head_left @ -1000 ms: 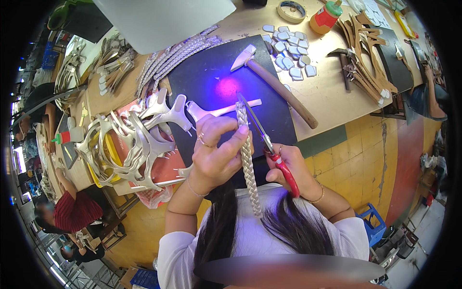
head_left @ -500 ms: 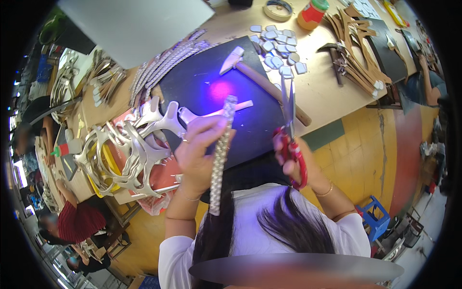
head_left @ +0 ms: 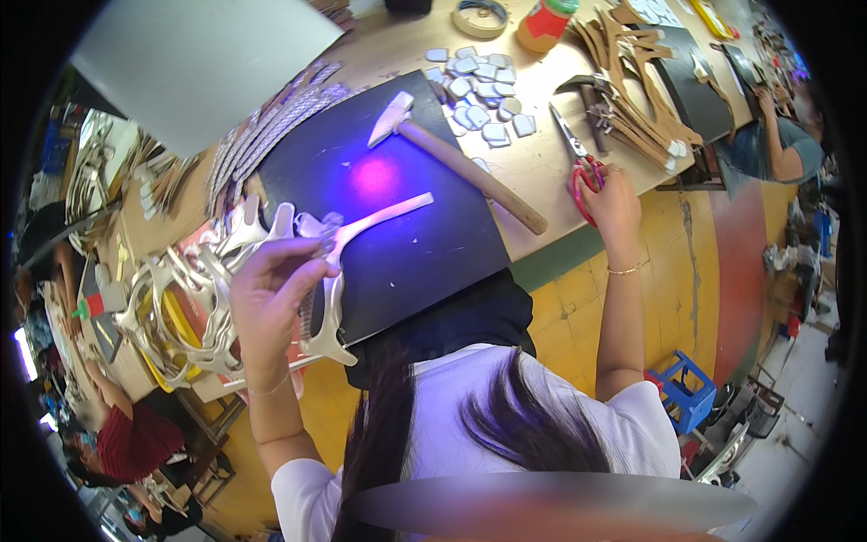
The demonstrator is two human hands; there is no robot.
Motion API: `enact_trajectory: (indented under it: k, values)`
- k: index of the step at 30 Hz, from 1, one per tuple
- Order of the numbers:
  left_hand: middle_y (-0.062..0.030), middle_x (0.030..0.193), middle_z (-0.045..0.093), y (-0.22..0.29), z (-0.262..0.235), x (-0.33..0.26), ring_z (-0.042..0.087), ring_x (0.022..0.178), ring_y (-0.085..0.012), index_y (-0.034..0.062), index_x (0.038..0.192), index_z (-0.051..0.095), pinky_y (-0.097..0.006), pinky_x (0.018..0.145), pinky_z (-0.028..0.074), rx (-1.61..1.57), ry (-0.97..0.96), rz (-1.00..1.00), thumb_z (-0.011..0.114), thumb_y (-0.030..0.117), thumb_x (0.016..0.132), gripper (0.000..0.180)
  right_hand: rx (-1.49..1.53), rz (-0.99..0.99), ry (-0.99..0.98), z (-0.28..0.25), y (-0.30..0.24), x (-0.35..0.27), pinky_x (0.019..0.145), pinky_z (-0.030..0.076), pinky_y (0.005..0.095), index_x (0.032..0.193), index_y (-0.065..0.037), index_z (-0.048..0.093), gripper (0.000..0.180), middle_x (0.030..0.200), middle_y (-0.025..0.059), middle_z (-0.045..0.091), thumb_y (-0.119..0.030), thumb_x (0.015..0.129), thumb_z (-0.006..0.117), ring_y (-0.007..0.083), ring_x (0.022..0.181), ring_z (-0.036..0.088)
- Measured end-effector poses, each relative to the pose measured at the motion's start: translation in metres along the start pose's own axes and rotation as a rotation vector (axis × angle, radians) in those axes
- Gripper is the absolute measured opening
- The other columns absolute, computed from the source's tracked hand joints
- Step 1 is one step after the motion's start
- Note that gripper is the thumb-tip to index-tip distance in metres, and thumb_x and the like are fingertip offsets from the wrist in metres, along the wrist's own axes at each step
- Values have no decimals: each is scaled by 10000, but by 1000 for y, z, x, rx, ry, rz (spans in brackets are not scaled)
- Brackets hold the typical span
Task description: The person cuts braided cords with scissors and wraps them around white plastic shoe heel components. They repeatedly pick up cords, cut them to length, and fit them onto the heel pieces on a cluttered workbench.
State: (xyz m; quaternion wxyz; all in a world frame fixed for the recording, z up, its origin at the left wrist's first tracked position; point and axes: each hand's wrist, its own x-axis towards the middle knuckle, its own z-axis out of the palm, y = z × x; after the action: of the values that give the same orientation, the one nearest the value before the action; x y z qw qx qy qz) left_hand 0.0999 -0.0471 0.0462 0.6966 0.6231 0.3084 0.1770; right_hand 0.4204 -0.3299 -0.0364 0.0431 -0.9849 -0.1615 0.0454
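My left hand (head_left: 269, 285) pinches a braided silver strap (head_left: 330, 222), blurred and partly hidden by the fingers. It is over the near left part of a black mat (head_left: 433, 244), beside a pale Y-shaped strap piece (head_left: 384, 215) whose long arm lies across the mat. My right hand (head_left: 618, 206) is closed round the red handles of scissors (head_left: 569, 134), at the table's right side. The scissors' blades point away from me. A hammer (head_left: 470, 172) with a wooden handle rests on the mat between my hands, its handle end reaching past the mat's edge.
Cream strap pieces (head_left: 203, 294) are heaped at left. Braided straps (head_left: 262, 135) lie behind them, near a large white board (head_left: 208, 63). Small grey tabs (head_left: 483, 86), a jar (head_left: 545, 25), a tape roll (head_left: 480, 18) and brown straps (head_left: 632, 81) lie farther back.
My right hand has moved right, lowering the scissors from mid-air to the table. My left hand has moved left with the braided strap, down towards the pale strap piece.
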Motion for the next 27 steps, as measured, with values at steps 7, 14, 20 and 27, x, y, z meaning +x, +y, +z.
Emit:
enact_trajectory:
  k: [7,14,20,27]
  values:
    - [-26,933,672,-14,16,40,588,691,-79,7,1131,689,-245,626,471,601,-187,-34,707,61,898,240,191,-297,178,-5,-27,3,858,504,396,1161,-36,641,413,1086,152,607,-249,835,780,326,971,611]
    - [-79,889,640,-50,47,76,628,765,-209,56,1074,756,-316,700,496,769,-244,390,757,118,840,242,545,-660,-182,4,-87,-28,837,518,405,1147,-62,651,333,1054,121,631,-168,846,746,319,960,637]
    - [-87,895,633,-70,51,90,628,821,-242,77,1094,758,-348,760,498,888,-261,388,766,122,813,285,561,-667,-80,6,-100,-16,823,540,367,1171,-45,664,344,1022,110,644,-93,840,744,297,912,660]
    - [-87,901,628,-78,58,97,617,862,-253,97,1113,759,-357,792,496,834,-239,343,786,142,786,331,585,-692,92,8,-107,-35,867,500,387,1096,-56,705,271,1062,109,632,-80,829,742,295,985,606]
